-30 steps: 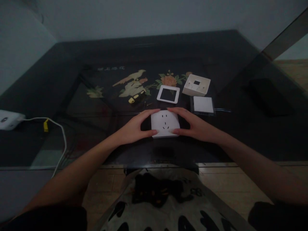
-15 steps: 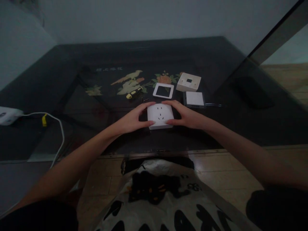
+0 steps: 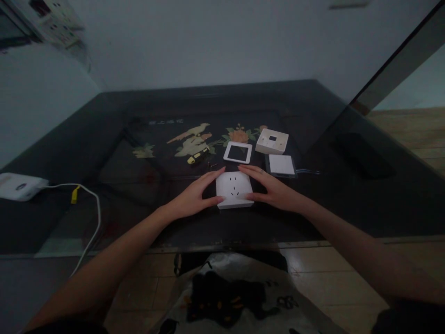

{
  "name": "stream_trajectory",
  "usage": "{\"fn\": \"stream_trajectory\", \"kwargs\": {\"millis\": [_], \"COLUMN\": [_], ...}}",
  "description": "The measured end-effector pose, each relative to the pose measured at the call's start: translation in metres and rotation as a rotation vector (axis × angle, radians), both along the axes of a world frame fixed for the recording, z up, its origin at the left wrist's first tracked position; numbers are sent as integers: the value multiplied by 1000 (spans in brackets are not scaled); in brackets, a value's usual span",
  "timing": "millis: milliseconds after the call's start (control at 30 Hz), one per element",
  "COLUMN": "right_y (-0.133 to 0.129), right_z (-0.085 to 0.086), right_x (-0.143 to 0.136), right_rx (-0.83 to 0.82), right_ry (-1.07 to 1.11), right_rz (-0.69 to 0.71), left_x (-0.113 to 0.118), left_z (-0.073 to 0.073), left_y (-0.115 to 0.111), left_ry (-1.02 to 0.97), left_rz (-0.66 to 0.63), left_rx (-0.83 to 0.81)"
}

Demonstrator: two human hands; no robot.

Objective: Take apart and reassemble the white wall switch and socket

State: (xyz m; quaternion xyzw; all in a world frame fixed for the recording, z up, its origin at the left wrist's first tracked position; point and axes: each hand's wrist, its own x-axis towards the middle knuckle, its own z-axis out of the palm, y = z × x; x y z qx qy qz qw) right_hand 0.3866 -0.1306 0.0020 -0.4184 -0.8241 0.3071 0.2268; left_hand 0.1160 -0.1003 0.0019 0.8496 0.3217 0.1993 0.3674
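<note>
- Your view has tipped up toward the wall; the white socket (image 3: 234, 191) stays near the table's (image 3: 194, 234) front edge.
- Your left hand (image 3: 190, 198) and right hand (image 3: 278, 191) grip its sides between thumbs and fingers.

The underside of the white socket (image 3: 234, 189) is hidden, so whether it touches the worktop (image 3: 194, 229) cannot be told. The small screws (image 3: 211, 165) are too small to tell apart. The dark object (image 3: 363, 155) on the right blurs into the gloom. The left edge cuts off the white device (image 3: 21, 186); the top-left fittings (image 3: 60, 31) are cropped and blurred, and the printed characters (image 3: 166, 122) are unreadable.
</note>
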Motion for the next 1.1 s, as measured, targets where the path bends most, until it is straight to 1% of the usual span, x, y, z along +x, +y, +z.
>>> {"fn": "stream_trajectory", "kwargs": {"millis": [200, 367, 500, 567, 700, 767, 967, 1100], "right_y": [-4, -4, -5, -6, -3, -1, 0, -2], "right_z": [1, 1, -2, -3, 0, 2, -2, 1], "right_x": [-1, -2, -1, 1, 8, 11, 11, 8], "right_rx": [-26, 0, -9, -47, -203, -251, -286, -320], "right_ry": [-55, -154, -131, -95, -1, 38, 54, 35], "right_rz": [-37, -21, -13, -3, 24, 16, -1, -19], "left_x": [0, -2, -3, -5, -9, -11, -11, -9], "left_z": [5, 9, 7, 3, -2, -2, -2, 2], "left_y": [0, -1, -4, -5, -3, -2, -1, -2], "left_ry": [76, 124, 145, 125, 49, 32, 89, 115], "left_rz": [1, -3, -7, -10, -6, 2, -22, 1], "left_rx": [-34, -82, -100, -121, -165, -188, -195, -227]}}
